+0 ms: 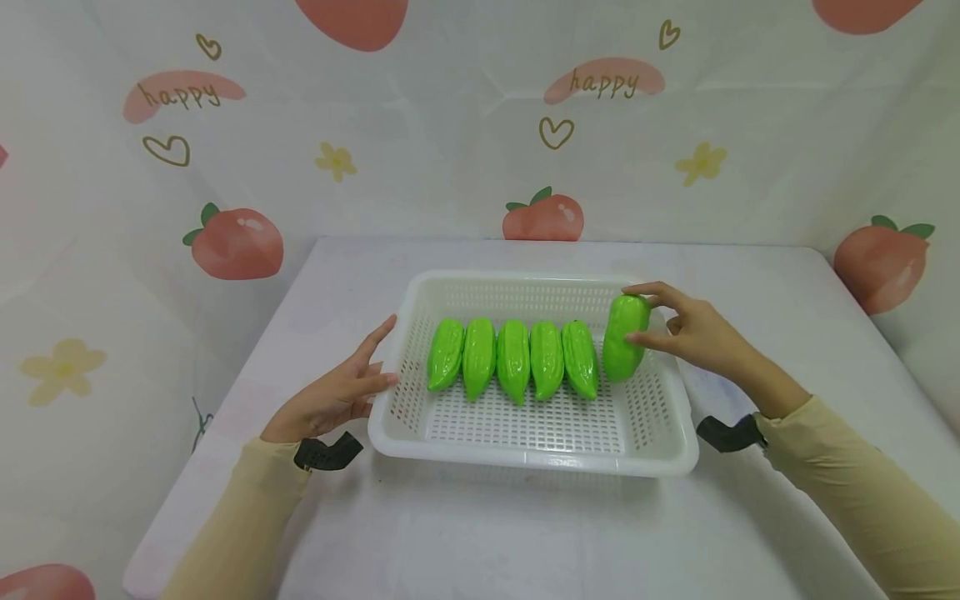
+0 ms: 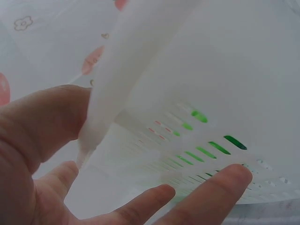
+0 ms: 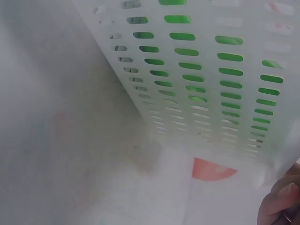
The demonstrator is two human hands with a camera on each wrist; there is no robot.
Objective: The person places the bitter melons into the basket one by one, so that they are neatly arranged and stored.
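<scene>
So the left hand (image 1: 337, 392) sits left of centre in the frame, fingers straight and loose, tips right up against the left wall of the white basket (image 1: 540, 461), not gripping anything. The basket is in the middle on the table (image 1: 480, 533), with five green bitter gourds (image 1: 513, 360) lined up side by side inside it. Right of that row, the right hand (image 1: 693, 333) pinches a sixth green gourd (image 1: 625, 337) between thumb and fingers, over the basket's right side, slightly apart from the others.
</scene>
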